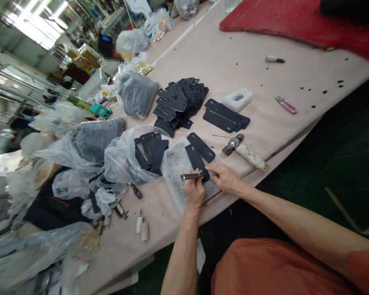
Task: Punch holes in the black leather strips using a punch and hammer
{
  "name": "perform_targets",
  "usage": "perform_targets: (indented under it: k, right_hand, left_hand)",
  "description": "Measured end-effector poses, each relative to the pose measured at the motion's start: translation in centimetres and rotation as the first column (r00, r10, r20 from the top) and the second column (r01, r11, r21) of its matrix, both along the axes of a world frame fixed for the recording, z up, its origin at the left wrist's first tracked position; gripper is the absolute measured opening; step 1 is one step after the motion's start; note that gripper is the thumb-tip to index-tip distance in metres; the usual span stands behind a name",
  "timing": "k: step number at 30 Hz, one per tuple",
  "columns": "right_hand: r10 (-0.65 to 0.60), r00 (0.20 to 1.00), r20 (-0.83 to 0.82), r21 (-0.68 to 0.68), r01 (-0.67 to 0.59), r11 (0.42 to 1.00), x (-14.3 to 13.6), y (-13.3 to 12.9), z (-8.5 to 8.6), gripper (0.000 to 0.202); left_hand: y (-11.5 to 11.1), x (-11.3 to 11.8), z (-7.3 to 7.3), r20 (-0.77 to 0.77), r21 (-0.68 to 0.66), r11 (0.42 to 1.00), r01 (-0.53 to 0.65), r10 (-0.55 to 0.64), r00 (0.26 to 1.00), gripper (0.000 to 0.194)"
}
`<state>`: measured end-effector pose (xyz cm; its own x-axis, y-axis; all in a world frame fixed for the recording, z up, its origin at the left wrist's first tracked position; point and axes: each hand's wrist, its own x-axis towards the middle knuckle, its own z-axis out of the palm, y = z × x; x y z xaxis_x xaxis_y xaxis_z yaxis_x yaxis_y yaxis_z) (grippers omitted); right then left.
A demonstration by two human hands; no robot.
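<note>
My left hand [194, 191] gripped a thin metal punch tool [192, 176] over the dark flat leather strip [197, 163] on the grey pad [178, 172]. My right hand [225, 178] pressed the strip, I think. Fingers so close, the tool could slip and hurt them.

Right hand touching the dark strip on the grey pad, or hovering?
Touching. The head view shows the right hand with its fingertips pressed on the near end of the dark strip, which lies on the grey pad; no gap visible.
</note>
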<state>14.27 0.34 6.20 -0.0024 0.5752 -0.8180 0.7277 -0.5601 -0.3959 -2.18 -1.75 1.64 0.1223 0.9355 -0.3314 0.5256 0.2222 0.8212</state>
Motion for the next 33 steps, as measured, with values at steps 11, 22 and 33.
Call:
perform_targets:
  k: [11, 22, 33]
  right_hand:
    - [0.108, 0.994, 0.024, -0.016, -0.108, 0.994, -0.2, 0.6, 0.9, 0.051]
    - [0.424, 0.7, 0.575, -0.075, -0.471, 0.879, 10.4, 3.3, 5.3, 0.043]
    - [-0.48, 0.876, -0.04, -0.202, 0.463, 0.863, 5.3, 8.1, 9.4, 0.049]
  left_hand:
    - [0.1, 0.6, 0.0, -0.058, 0.082, 0.996, 0.027, -0.022, 0.998, 0.024]
    - [-0.7, 1.0, -0.6, -0.09, 0.168, 0.985, 0.05, -0.035, 0.995, 0.015]
    - [0.4, 1.2, 0.7, -0.095, 0.236, 0.971, 0.041, -0.019, 0.995, 0.006]
